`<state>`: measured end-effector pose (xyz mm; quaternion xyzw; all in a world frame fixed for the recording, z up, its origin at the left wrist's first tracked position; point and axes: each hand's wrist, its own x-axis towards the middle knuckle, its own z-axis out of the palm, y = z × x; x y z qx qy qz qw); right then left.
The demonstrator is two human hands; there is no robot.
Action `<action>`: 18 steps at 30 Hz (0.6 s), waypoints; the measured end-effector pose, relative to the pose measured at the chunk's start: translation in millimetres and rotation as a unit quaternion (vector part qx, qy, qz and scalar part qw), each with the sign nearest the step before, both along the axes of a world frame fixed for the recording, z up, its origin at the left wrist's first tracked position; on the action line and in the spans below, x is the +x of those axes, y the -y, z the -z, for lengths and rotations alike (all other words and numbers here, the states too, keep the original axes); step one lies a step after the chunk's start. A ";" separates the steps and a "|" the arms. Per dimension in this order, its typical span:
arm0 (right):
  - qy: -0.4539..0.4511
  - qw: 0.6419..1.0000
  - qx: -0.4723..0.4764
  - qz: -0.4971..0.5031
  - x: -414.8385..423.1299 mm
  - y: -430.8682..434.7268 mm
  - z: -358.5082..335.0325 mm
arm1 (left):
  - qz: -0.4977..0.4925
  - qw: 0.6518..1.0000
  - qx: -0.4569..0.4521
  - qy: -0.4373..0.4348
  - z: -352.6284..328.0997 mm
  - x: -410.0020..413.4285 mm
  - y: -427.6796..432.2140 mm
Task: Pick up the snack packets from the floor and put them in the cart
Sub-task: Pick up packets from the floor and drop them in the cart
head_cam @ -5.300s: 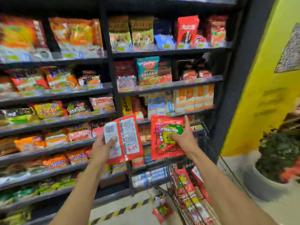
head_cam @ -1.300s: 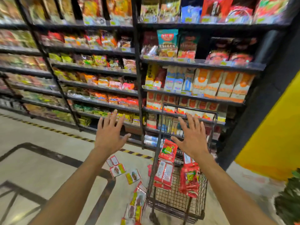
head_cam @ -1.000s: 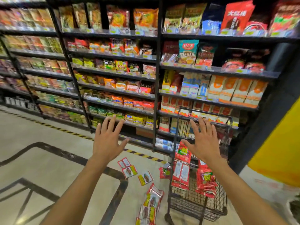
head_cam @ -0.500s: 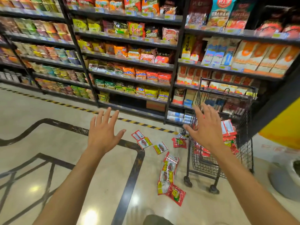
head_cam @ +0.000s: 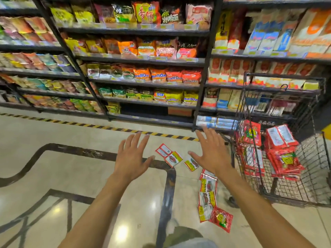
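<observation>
Head view: cart holds stacked red snack packets; left hand and right hand hover, fingers spread, empty.

Count two hands in view: one left hand and one right hand. Count one wire cart. On the floor, count eight snack packets showing: three lie in a loose group between the hands, and five lie in an overlapping line below the right hand. One of those five is an all-red packet. Treat the line count as approximate, since the packets overlap. Inside the cart, count two bunches, a left bunch and a right bunch; the packets per bunch cannot be counted. Count three bays of shelving.
</observation>
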<state>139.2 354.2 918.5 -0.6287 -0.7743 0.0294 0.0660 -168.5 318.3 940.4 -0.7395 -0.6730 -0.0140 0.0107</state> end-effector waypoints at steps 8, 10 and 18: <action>-0.003 0.999 -0.025 0.038 -52.6 -109.5 31.6 | 0.077 0.996 -0.049 0.013 39.6 -39.8 -158.0; -0.003 0.997 -0.039 0.061 -62.6 -139.3 47.6 | 0.105 0.992 -0.062 0.018 59.1 -48.5 -199.1; -0.046 0.978 -0.064 0.192 -103.5 -245.3 108.6 | 0.241 0.961 -0.136 -0.002 111.5 -65.5 -382.7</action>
